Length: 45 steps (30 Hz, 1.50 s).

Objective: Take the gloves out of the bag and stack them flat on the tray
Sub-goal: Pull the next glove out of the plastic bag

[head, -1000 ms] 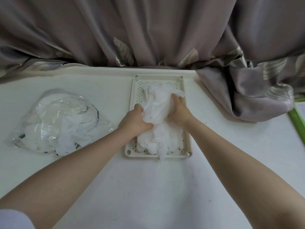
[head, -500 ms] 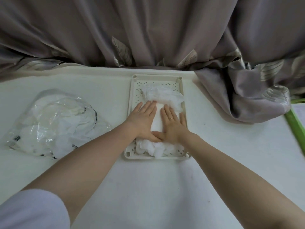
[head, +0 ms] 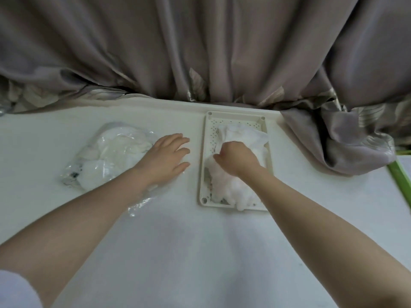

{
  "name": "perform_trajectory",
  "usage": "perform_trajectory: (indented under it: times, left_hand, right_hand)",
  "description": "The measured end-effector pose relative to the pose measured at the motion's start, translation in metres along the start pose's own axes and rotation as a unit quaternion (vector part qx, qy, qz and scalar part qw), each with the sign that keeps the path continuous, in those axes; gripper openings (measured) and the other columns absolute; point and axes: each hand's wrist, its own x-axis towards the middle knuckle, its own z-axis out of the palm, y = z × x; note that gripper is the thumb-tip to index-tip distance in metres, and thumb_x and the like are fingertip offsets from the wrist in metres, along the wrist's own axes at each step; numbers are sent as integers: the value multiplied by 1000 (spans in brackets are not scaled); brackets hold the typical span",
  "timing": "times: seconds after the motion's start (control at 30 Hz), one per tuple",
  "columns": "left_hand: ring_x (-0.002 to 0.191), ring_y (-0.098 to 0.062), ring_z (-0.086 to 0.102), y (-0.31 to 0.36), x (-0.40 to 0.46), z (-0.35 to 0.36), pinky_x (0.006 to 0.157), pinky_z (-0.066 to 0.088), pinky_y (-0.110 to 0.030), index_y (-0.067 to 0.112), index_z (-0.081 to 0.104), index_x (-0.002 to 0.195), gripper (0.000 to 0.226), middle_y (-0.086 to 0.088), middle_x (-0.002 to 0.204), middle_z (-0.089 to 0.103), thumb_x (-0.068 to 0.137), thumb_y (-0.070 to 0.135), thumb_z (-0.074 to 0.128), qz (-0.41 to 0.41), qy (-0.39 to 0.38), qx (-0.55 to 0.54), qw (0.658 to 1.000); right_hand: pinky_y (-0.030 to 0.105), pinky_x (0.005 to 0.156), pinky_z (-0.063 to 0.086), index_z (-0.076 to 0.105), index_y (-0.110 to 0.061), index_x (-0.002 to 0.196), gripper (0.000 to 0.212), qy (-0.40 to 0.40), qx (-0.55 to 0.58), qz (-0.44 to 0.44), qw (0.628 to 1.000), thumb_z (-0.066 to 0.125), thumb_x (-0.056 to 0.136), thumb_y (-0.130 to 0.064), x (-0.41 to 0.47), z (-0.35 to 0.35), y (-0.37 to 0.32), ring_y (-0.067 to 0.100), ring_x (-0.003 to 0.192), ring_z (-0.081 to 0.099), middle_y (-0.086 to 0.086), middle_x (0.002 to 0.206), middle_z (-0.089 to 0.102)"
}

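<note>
I am working at a plain white surface (head: 200, 252) that is running up to a grey-mauve curtain (head: 200, 52), whose folds are hanging across the whole far side and spilling onto the surface beyond my right hand (head: 236, 158). A green strip (head: 399, 174) is showing at the far right edge, cut off by the frame.

The tray (head: 205, 156) is lying under my right hand: cream plastic, rectangular, its floor perforated with small holes. The gloves (head: 241, 138) are sitting in it as a white, thin, crinkled pile, not yet flat. My right hand is resting on the middle of that pile with fingers curled into the material, gripping it.

My left hand (head: 168, 157) is lying with fingers straight and slightly spread, palm down on the near edge of the bag (head: 111, 154). The bag is clear, wrinkled plastic, with more white gloves bunched inside.

My wrist is covering part of the bag's opening. The dark print on the bag is too small to read. How many gloves are lying in the tray I cannot tell.
</note>
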Motion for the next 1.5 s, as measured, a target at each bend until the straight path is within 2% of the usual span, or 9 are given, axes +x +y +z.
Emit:
perform_trajectory:
  times: [0.1, 0.27, 0.43, 0.63, 0.83, 0.97, 1.23, 1.37, 1.5]
  left_hand:
    - [124, -39, 45, -30, -30, -10, 105, 19, -43, 10, 70, 80, 24, -18, 128, 57, 81, 22, 50, -19, 76, 62, 995]
    - [142, -43, 10, -64, -75, -28, 112, -5, -42, 18, 71, 78, 4, -13, 155, 23, 81, 21, 70, -109, 36, 85, 990]
    - [144, -30, -13, -100, -95, -32, 115, -6, -40, 30, 41, 139, 56, -6, 158, -14, 87, 40, 60, -199, -88, 33, 976]
    - [146, -21, -6, -111, -95, -34, 116, 1, -33, 23, 14, 151, 80, 0, 159, -10, 88, 44, 58, -131, -146, 13, 981]
    - [146, -22, -4, -114, -93, -23, 116, 2, -33, 16, 11, 151, 79, 0, 159, -6, 90, 40, 55, -91, -165, 14, 982]
    - [146, -24, -1, -118, -92, -18, 116, 5, -35, 17, 12, 150, 77, 0, 159, -3, 91, 39, 55, -78, -174, 18, 982]
    - [145, -17, -5, -97, -79, -35, 114, 2, -27, 16, 33, 143, 52, 0, 158, 2, 92, 14, 47, -17, 37, -254, 966]
    - [144, -12, -4, -97, -81, -34, 113, 3, -26, 19, 36, 140, 64, 6, 156, 13, 86, 50, 50, -15, 5, -268, 963]
    - [123, -20, 37, -114, -84, -32, 99, 24, -20, 14, 64, 88, 32, -1, 115, 59, 76, 44, 69, -23, 41, -293, 955]
  right_hand:
    - [34, 77, 47, 62, -5, 104, 26, 6, 45, -107, 993, 44, 96, -23, -1, 20, -61, 28, 96, 57, 9, 102, 58]
    - [41, 92, 45, 61, -4, 119, 33, -9, 28, -170, 985, 39, 94, -4, 6, 57, -128, 31, 109, 55, 14, 121, 57]
    - [30, 68, 36, 51, -11, 76, 29, -81, 32, -107, 990, 48, 97, -29, 11, 86, -156, 25, 88, 52, 9, 91, 56]
    - [34, 86, 45, 60, -7, 116, 34, -51, 22, -82, 995, 57, 92, -31, 10, 92, -166, 26, 108, 54, 10, 119, 53]
    - [27, 83, 43, 73, -8, 95, 18, 66, 173, -49, 981, 58, 91, -19, 7, 77, -164, 20, 96, 59, 4, 102, 68]
    - [27, 68, 37, 62, -10, 76, 18, 81, 387, 8, 919, 58, 92, -17, 2, 62, -163, 18, 74, 51, 0, 74, 57]
    - [30, 70, 38, 59, -16, 76, 15, 6, 535, -12, 845, 66, 83, -6, -3, 45, -160, 19, 72, 52, 4, 75, 56]
    - [23, 65, 31, 57, -15, 77, 16, -37, 498, -42, 866, 67, 81, -3, -1, 44, -164, 11, 64, 42, 0, 68, 46]
    - [23, 53, 24, 45, -18, 65, 32, -31, 333, -38, 942, 74, 80, -18, -4, 53, -167, 11, 58, 33, -5, 64, 38]
